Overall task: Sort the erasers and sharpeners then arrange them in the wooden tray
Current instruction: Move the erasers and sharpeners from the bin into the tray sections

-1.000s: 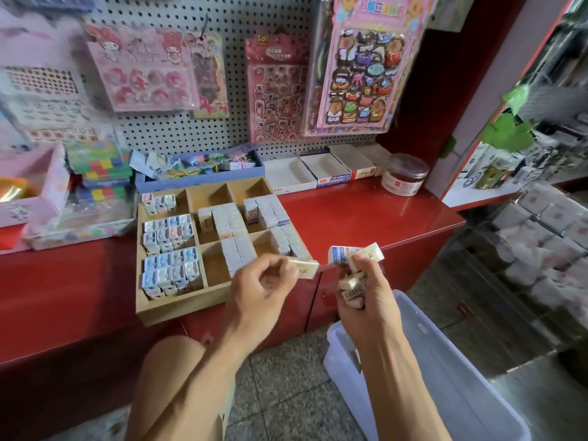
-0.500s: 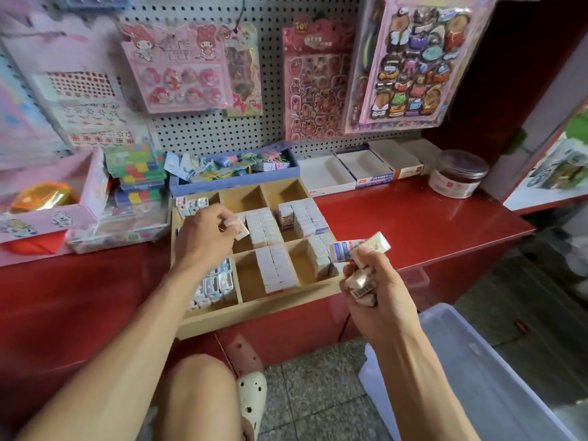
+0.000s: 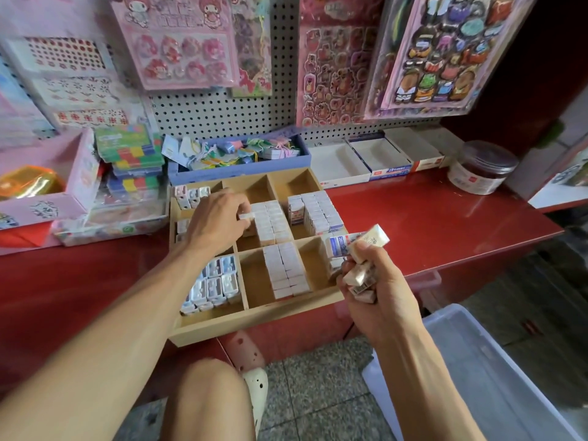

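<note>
so the wooden tray (image 3: pixel 254 319) is sitting on the red bench (image 3: pixel 429 224) with its front edge hanging over a bit, probably so it's closer to reach from where the person is sitting. it's split into compartments and the sorting is showing already: sharpeners (image 3: pixel 213 283) are packing the front-left cell, white erasers (image 3: pixel 286 270) are standing in tidy rows in the middle cells, and another block is filling the right one, so each type is getting its own slot.

the left hand (image 3: pixel 216 224) is reaching into the middle cell, fingers curled and pinching a single eraser (image 3: pixel 246 216) right beside the row there, looks like it's slotting it in next to its matches.

the right hand (image 3: pixel 378 300) is hovering just off the tray's right front corner, clamped around a bunch of loose erasers (image 3: pixel 362 259), basically working as the supply pile so the other one is doing the placing. a couple are sticking out the top of the fist, so that hold is looking a bit loose to me.
</note>
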`<state>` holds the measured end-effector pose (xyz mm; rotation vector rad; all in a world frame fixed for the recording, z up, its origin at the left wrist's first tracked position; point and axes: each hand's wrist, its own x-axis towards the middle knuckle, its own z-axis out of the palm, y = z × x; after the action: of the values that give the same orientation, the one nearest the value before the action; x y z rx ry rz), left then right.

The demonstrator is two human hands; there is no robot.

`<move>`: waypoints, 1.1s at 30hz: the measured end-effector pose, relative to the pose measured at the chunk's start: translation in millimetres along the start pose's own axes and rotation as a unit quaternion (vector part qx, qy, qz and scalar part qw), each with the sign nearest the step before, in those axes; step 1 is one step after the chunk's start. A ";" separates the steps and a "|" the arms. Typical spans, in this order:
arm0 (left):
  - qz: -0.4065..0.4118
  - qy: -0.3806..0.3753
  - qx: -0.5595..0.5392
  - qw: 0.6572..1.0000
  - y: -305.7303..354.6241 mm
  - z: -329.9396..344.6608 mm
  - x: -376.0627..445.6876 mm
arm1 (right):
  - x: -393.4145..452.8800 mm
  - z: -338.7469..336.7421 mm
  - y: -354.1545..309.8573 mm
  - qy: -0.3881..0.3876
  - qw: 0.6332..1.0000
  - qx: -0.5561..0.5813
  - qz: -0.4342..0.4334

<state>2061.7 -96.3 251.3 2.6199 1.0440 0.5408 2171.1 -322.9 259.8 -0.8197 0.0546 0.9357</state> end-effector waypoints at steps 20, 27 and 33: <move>0.022 -0.186 -0.457 0.870 84.2 -15.4 -51.3 | -12.1 15.1 1.4 -0.098 0.995 -0.023 -0.024; 0.011 -0.150 -0.497 0.855 88.3 -14.3 -46.1 | -20.0 13.4 -6.9 -0.093 0.992 -0.075 -0.049; -0.028 -0.135 -0.488 0.862 80.1 -17.3 -39.0 | -14.3 -1.1 -15.1 -0.029 0.995 -0.061 -0.068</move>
<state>2076.2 -178.2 287.6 1.6810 0.5234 0.4871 2173.7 -338.4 273.5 -0.8969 -0.1091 0.8403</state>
